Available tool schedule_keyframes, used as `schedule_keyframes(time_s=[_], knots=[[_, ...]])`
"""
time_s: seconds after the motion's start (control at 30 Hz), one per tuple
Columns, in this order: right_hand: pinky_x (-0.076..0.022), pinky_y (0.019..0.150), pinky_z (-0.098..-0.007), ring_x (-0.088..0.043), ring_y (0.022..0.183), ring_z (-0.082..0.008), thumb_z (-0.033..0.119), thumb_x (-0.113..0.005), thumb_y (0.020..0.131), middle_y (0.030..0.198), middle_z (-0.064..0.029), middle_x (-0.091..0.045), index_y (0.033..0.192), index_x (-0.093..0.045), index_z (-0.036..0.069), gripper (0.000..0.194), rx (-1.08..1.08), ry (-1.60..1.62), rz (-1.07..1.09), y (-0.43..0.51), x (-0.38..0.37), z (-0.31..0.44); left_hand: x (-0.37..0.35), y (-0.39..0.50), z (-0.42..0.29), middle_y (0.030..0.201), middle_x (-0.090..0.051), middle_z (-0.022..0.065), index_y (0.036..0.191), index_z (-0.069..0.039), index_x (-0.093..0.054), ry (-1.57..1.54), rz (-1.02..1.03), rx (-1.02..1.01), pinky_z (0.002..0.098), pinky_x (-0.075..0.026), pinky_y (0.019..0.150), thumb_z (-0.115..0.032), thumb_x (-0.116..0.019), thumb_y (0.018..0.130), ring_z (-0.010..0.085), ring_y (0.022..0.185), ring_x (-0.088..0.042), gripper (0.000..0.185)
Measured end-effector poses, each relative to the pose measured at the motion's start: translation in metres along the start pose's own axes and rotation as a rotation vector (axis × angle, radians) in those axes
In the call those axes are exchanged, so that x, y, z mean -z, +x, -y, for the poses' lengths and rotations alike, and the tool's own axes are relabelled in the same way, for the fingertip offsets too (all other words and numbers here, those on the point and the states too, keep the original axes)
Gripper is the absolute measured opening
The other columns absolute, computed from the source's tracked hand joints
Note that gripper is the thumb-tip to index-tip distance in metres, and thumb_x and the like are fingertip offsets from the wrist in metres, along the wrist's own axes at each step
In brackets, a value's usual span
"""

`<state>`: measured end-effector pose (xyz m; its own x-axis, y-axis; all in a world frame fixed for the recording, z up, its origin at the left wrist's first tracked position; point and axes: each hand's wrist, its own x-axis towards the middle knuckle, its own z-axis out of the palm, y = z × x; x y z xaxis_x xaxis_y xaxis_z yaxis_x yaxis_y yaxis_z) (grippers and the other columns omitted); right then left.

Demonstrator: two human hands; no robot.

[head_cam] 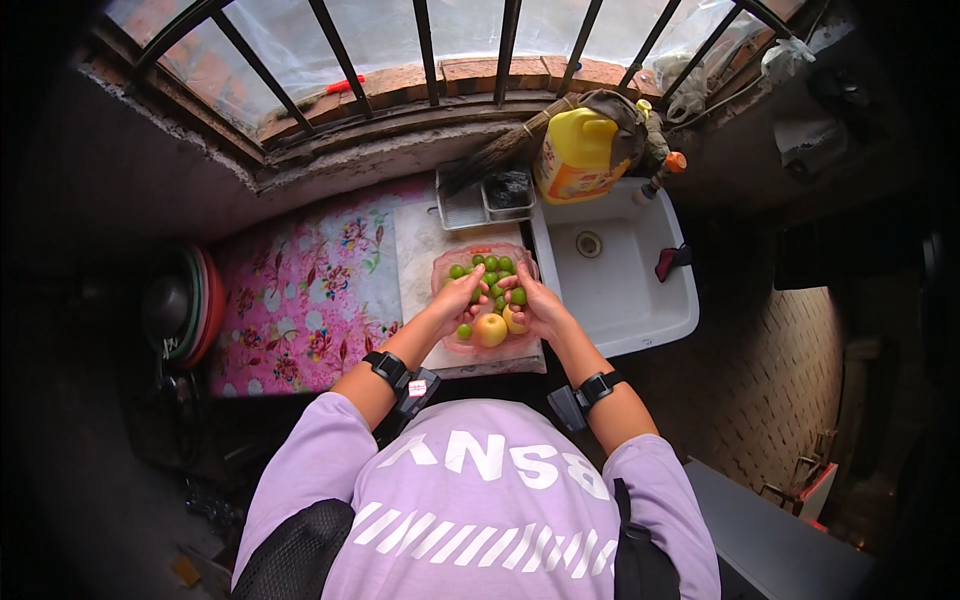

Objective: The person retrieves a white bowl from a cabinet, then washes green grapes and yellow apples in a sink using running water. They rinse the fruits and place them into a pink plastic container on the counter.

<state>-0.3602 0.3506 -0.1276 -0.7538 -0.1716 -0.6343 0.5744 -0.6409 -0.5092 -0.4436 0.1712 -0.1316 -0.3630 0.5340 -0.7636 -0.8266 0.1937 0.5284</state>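
Observation:
A pink translucent plastic basket (450, 341) sits in front of me on a pale board beside the sink. Several round green fruits (491, 263), like large grapes, lie in it. Two yellow apples are at its near side; one apple (490, 330) is in plain sight and the other is partly hidden by my right fingers. My left hand (454, 301) is over the basket's left side, its fingers curled about a green fruit. Opposite it, my right hand (541, 304) has another green fruit (518, 295) between thumb and fingers. Both thumbs point up and inward.
A white sink (615, 277) adjoins on the right, with a dark red cloth (670, 262) on its rim. Behind stand a yellow jug (581, 154), a straw brush (502, 146) and a clear tray (463, 210). Stacked basins (202, 307) rest left on a floral tablecloth (300, 300).

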Motion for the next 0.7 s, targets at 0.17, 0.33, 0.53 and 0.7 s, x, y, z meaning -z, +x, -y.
schedule_keyframes(time_s=[0.17, 0.33, 0.53, 0.7], knots=[[-0.0376, 0.046, -0.0167, -0.048, 0.058, -0.0061, 0.033, -0.051, 0.099, 0.082, -0.0002, -0.055, 0.102, -0.059, 0.008, 0.026, 0.076, -0.03, 0.053, 0.0, -0.011, -0.005, -0.002, -0.008, -0.002, 0.069, -0.049, -0.0034, 0.098, -0.015, -0.05, -0.116, 0.089, -0.059, 0.0176, -0.037, 0.047, -0.051, -0.055, 0.093, 0.0069, 0.05, -0.043, 0.037], [-0.0346, 0.043, -0.0161, -0.047, 0.057, -0.0056, 0.034, -0.051, 0.099, 0.081, -0.0008, -0.055, 0.095, -0.056, 0.008, 0.027, 0.002, 0.004, -0.066, 0.001, -0.006, 0.001, 0.0, -0.011, -0.009, 0.062, -0.046, -0.0042, 0.091, -0.013, -0.052, -0.011, 0.066, -0.015, 0.019, -0.033, 0.043, -0.06, -0.046, 0.093, 0.0069, 0.045, -0.038, 0.048], [-0.044, 0.058, -0.02, -0.05, 0.063, -0.0069, 0.033, -0.062, 0.093, 0.081, -0.0017, -0.057, 0.112, -0.059, 0.007, 0.033, 0.056, -0.229, -0.015, -0.003, -0.017, -0.002, 0.003, -0.008, -0.007, 0.051, -0.039, -0.0046, 0.081, -0.012, -0.054, -0.05, 0.087, 0.136, 0.02, -0.027, 0.039, -0.072, -0.033, 0.09, 0.0073, 0.04, -0.032, 0.064], [-0.0485, 0.072, -0.0249, -0.056, 0.08, -0.0075, 0.032, -0.071, 0.086, 0.092, -0.005, -0.064, 0.121, -0.061, 0.006, 0.046, 0.479, -0.964, -0.016, -0.003, -0.034, -0.01, 0.003, -0.004, 0.0, 0.052, -0.039, -0.0041, 0.073, -0.014, -0.054, -0.058, 0.256, 0.151, 0.0225, -0.026, 0.04, -0.071, -0.035, 0.091, 0.0076, 0.042, -0.034, 0.063]])
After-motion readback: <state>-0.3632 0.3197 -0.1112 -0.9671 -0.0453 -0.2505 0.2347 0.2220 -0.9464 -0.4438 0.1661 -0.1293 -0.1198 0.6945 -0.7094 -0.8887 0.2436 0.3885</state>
